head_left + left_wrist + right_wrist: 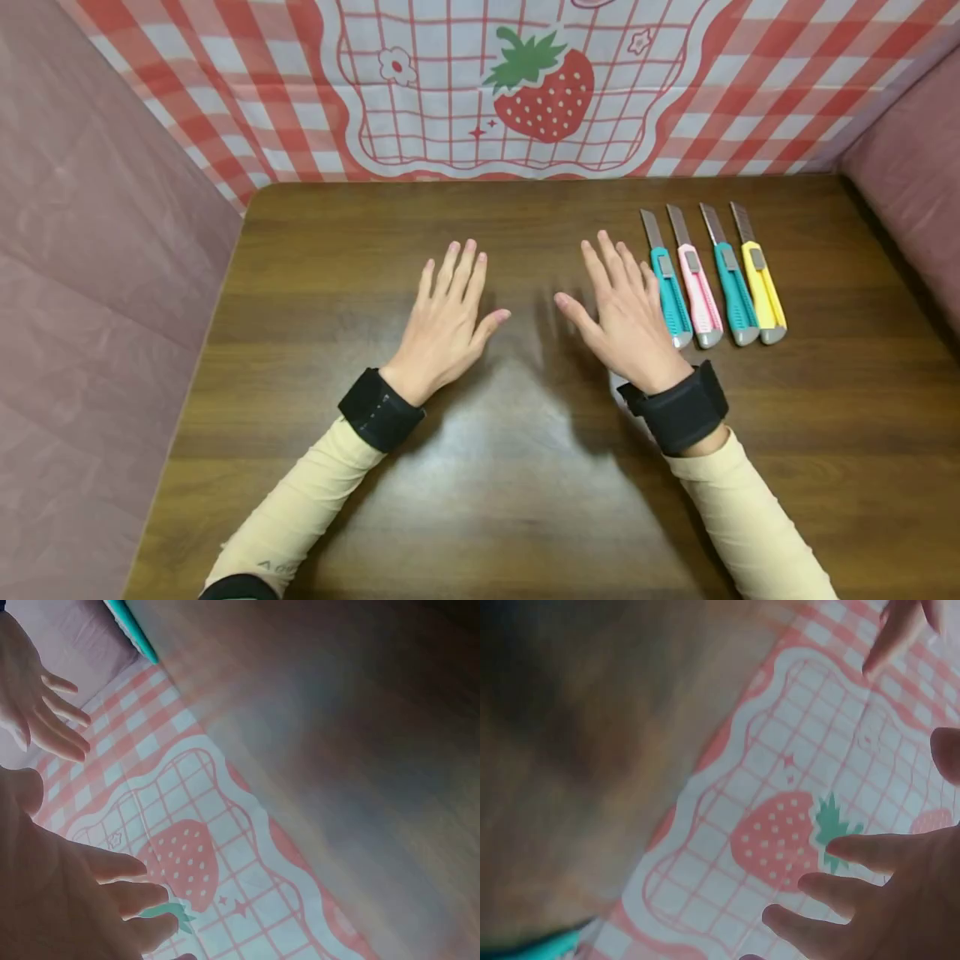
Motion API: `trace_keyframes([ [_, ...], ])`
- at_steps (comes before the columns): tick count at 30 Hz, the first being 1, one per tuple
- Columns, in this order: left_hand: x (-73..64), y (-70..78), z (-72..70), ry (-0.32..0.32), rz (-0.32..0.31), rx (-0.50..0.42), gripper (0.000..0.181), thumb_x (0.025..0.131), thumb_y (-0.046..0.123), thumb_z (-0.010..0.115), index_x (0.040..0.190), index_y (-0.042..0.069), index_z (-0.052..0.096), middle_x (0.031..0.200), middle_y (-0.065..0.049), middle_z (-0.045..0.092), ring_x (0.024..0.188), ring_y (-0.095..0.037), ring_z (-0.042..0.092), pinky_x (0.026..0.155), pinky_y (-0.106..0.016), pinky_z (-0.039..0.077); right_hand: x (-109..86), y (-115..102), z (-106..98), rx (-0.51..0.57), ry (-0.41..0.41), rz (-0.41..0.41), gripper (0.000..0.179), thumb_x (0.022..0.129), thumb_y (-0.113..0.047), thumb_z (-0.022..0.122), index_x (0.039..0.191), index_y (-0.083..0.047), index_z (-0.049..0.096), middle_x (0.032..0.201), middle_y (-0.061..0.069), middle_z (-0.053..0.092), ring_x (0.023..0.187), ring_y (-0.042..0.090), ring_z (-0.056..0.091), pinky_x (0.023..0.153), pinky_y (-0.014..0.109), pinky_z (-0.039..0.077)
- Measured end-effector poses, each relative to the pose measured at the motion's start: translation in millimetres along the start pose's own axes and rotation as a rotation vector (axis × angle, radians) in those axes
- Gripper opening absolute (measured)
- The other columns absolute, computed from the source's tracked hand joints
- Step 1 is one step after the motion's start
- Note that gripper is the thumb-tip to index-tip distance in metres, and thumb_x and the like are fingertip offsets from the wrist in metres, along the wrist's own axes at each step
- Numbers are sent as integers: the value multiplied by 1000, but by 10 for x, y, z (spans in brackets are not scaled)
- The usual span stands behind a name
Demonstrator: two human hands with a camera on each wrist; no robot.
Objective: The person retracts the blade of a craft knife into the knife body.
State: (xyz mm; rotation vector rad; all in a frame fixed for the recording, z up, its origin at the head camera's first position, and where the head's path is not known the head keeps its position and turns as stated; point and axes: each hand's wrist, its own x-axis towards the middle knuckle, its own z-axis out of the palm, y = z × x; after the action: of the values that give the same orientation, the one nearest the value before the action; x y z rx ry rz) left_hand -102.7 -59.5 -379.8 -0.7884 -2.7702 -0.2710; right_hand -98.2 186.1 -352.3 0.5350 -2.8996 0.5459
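Observation:
My left hand (441, 327) is held over the middle of the wooden table with its fingers straight and thumb spread, holding nothing. To its right, my right hand (626, 321) is spread the same way and holds nothing. Its outer fingers overlap a teal utility knife (670, 287) in the head view. Beside that one lie a pink utility knife (699, 287), a second teal utility knife (735, 292) and a yellow utility knife (763, 287). All of them lie in a row, blades out and pointing to the back. In the right wrist view, part of a teal knife (544, 949) shows at the lower left.
The wooden table (480, 500) runs back to a red-checked cloth (247, 75) with a strawberry print, hanging behind it. Pink fabric (97, 292) borders the left side, and a pink padded surface (911, 167) stands at the right.

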Motion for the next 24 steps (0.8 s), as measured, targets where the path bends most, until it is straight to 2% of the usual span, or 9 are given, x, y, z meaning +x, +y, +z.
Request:
trace_keyframes([
  [5, -5, -1, -23, -51, -7, -2, 70, 98, 50, 31, 143, -3, 21, 150, -19, 16, 136, -27, 2, 113, -50, 13, 90, 145, -215, 34, 21, 50, 68, 96, -46, 41, 146, -7, 19, 152, 17, 11, 135, 32, 8, 105, 66, 12],
  [9, -6, 0, -40, -80, 10, -15, 65, 97, 48, 37, 137, -4, 36, 141, -20, 38, 130, -29, 28, 107, -48, 30, 229, 340, -474, 39, 14, 134, 63, 97, -39, 45, 143, -1, 25, 148, 23, 21, 131, 39, 18, 99, 69, 17],
  [11, -8, 2, -50, -63, 33, -29, 57, 96, 44, 43, 128, -3, 48, 129, -19, 52, 118, -29, 44, 98, -45, 42, 307, 449, -594, 24, 3, 178, 58, 96, -35, 47, 138, 3, 33, 140, 29, 33, 124, 44, 29, 95, 70, 23],
  [13, -11, -1, -55, -29, 57, -43, 43, 96, 38, 49, 112, 0, 58, 109, -17, 63, 98, -28, 56, 82, -42, 52, 393, 553, -683, 7, -35, 221, 54, 96, -33, 47, 132, 6, 41, 128, 32, 45, 112, 46, 41, 90, 68, 32],
  [16, -9, -14, -54, 32, 84, -64, 30, 94, 31, 53, 92, 2, 61, 83, -11, 65, 72, -24, 58, 58, -38, 54, 517, 703, -740, -13, -126, 281, 50, 95, -32, 49, 122, 9, 50, 112, 33, 55, 96, 45, 51, 78, 65, 42],
  [19, -5, -33, -47, 69, 88, -100, 25, 94, 26, 53, 87, 4, 61, 74, -8, 62, 63, -22, 56, 49, -37, 53, 622, 837, -700, -30, -229, 333, 45, 94, -30, 52, 115, 10, 55, 102, 30, 59, 82, 40, 55, 67, 58, 47],
  [21, 0, -42, -40, 62, 72, -190, 22, 94, 24, 53, 90, 5, 63, 77, -6, 65, 65, -18, 58, 50, -36, 54, 678, 925, -636, -52, -283, 350, 38, 92, -28, 55, 101, 9, 63, 82, 24, 62, 68, 34, 55, 58, 49, 46],
  [24, 30, -64, -55, 4, 28, -434, 20, 94, 22, 54, 95, 7, 67, 82, -3, 68, 69, -10, 59, 58, -32, 55, 762, 1052, -532, -85, -338, 382, 33, 89, -24, 59, 75, 5, 65, 55, 10, 52, 52, 26, 48, 47, 39, 38],
])
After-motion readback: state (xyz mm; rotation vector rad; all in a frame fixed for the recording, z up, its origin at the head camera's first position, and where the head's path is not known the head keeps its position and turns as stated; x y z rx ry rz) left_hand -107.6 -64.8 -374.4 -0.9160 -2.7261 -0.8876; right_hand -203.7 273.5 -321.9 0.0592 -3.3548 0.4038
